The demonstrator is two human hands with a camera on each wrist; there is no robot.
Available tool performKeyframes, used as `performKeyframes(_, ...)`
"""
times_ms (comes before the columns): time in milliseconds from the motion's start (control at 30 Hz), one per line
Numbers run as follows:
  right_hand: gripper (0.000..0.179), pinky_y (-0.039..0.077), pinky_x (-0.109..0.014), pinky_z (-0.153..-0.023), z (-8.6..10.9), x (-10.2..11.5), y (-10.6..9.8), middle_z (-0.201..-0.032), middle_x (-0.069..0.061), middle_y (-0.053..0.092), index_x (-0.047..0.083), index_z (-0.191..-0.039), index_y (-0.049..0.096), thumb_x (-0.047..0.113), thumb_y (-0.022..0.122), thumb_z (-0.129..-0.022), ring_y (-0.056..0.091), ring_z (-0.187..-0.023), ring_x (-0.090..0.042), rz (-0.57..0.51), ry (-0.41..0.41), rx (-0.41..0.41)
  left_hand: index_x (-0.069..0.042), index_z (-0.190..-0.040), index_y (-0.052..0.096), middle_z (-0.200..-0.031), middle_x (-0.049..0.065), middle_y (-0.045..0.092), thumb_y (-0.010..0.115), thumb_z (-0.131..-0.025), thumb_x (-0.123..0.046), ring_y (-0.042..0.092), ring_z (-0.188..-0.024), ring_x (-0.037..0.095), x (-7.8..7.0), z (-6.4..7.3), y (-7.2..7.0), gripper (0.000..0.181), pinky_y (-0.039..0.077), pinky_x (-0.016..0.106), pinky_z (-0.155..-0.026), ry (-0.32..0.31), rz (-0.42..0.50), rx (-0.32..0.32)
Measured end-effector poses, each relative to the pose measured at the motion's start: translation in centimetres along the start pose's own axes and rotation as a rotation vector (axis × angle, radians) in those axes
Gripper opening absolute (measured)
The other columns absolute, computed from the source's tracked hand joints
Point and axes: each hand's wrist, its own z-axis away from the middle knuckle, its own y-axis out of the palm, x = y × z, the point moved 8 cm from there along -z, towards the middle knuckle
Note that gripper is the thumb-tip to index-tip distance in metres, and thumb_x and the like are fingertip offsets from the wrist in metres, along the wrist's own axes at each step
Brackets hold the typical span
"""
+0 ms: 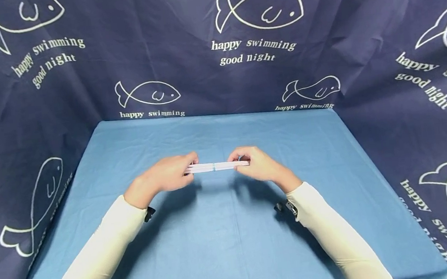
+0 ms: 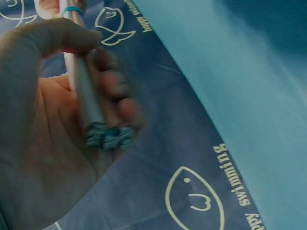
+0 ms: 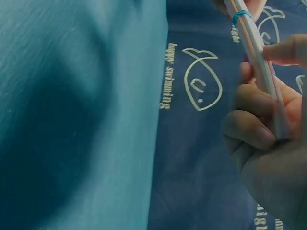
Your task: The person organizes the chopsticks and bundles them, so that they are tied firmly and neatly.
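Between the two hands, level above the blue cloth, lies a bundle of slender pale white and pinkish sticks (image 1: pixel 223 165). A thin blue band (image 1: pixel 214 167) circles its middle. My left hand (image 1: pixel 168 173) grips the left end with thumb and fingers, and my right hand (image 1: pixel 261 165) grips the right end. In the left wrist view, the dark, bluish stick ends (image 2: pixel 110 136) point out past the palm, slightly blurred. The right wrist view shows the bundle (image 3: pixel 259 62) between thumb and curled fingers, its near end partly hidden by the hand.
A blue cloth (image 1: pixel 220 259) covers the table under both hands. Dark blue curtains (image 1: pixel 193 23) with white fish drawings and lettering hang behind it and on both sides.
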Motion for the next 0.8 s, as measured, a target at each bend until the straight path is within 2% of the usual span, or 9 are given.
performKeyframes(200, 0.02, 0.047, -0.026, -0.074, -0.5, -1.1, 1.1, -0.096, -0.004, 0.071, 0.013, -0.112, 0.081, 0.01, 0.069, -0.096, 0.056, -0.081, -0.014, 0.186, 0.007, 0.082, -0.008, -0.114, 0.068, -0.096, 0.005, 0.071, 0.067, -0.099, -0.009, 0.062, -0.081, 0.019, 1.6, -0.8, 1.1, 0.015, 0.054, 0.041, -0.08, 0.032, 0.022, 0.045)
performKeyframes(333, 0.017, 0.053, -0.034, -0.082, -1.5, -1.1, 2.2, -0.101, -0.005, 0.076, 0.01, -0.112, 0.08, 0.012, 0.07, -0.099, 0.062, -0.086, -0.016, 0.331, 0.036, 0.163, -0.008, -0.111, 0.073, -0.102, 0.006, 0.075, 0.071, -0.098, -0.01, 0.069, -0.092, 0.022, 3.0, -1.5, 2.2, 0.013, 0.057, 0.044, -0.087, 0.022, -0.048, 0.048)
performKeyframes(433, 0.015, 0.057, -0.039, -0.087, -2.2, -1.3, 2.9, -0.1, -0.007, 0.078, 0.007, -0.109, 0.08, 0.011, 0.07, -0.099, 0.065, -0.087, -0.016, 0.394, 0.058, 0.191, -0.008, -0.112, 0.075, -0.108, 0.007, 0.073, 0.075, -0.095, -0.012, 0.071, -0.099, 0.024, 3.8, -2.1, 3.0, 0.017, 0.057, 0.044, -0.09, -0.003, -0.117, 0.045)
performKeyframes(633, 0.009, 0.057, -0.038, -0.085, -2.5, -2.2, 4.3, -0.096, -0.007, 0.078, 0.006, -0.102, 0.079, 0.009, 0.072, -0.097, 0.065, -0.084, -0.015, 0.424, 0.105, 0.228, -0.012, -0.108, 0.077, -0.107, 0.006, 0.07, 0.083, -0.089, -0.018, 0.068, -0.1, 0.025, 4.3, -2.2, 4.5, 0.021, 0.057, 0.046, -0.09, -0.025, -0.161, 0.079)
performKeyframes(800, 0.007, 0.057, -0.035, -0.082, -2.7, -2.4, 4.4, -0.094, -0.008, 0.076, 0.004, -0.098, 0.079, 0.006, 0.073, -0.095, 0.064, -0.084, -0.016, 0.433, 0.094, 0.195, -0.013, -0.107, 0.077, -0.105, 0.005, 0.071, 0.083, -0.09, -0.02, 0.068, -0.098, 0.025, 4.4, -2.4, 4.8, 0.019, 0.056, 0.047, -0.089, -0.011, -0.176, 0.072)
